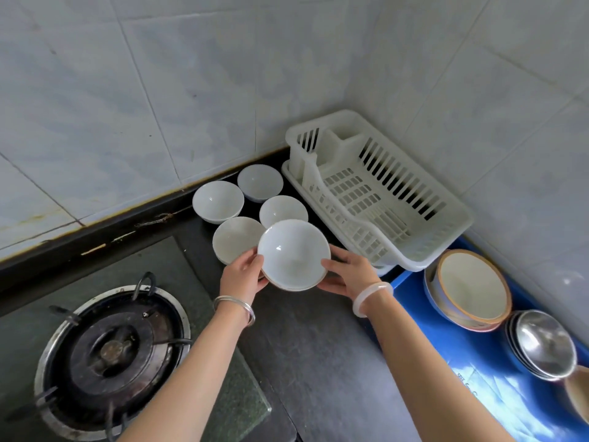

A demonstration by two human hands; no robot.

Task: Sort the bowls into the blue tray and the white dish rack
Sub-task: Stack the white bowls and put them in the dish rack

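Note:
I hold a white bowl point(293, 253) above the dark counter, tilted toward me. My left hand point(243, 274) grips its left rim and my right hand point(347, 275) grips its right rim. Behind it several white bowls stand upright on the counter: one just behind it to the left point(234, 237), one at the left point(218, 201), one at the back point(260, 182) and one to the right point(282, 210). The white dish rack point(459, 224) sits in the corner with nothing in it. On the right, the blue tray point(424, 301) holds a stack of orange-rimmed bowls point(471, 288) and a stack of steel bowls point(541, 344).
A gas burner point(111, 349) on a glass hob takes up the lower left. Tiled walls close off the back and the right side. Dark counter point(312, 352) stretches between my forearms. Another bowl's edge point(580, 393) shows at the right border.

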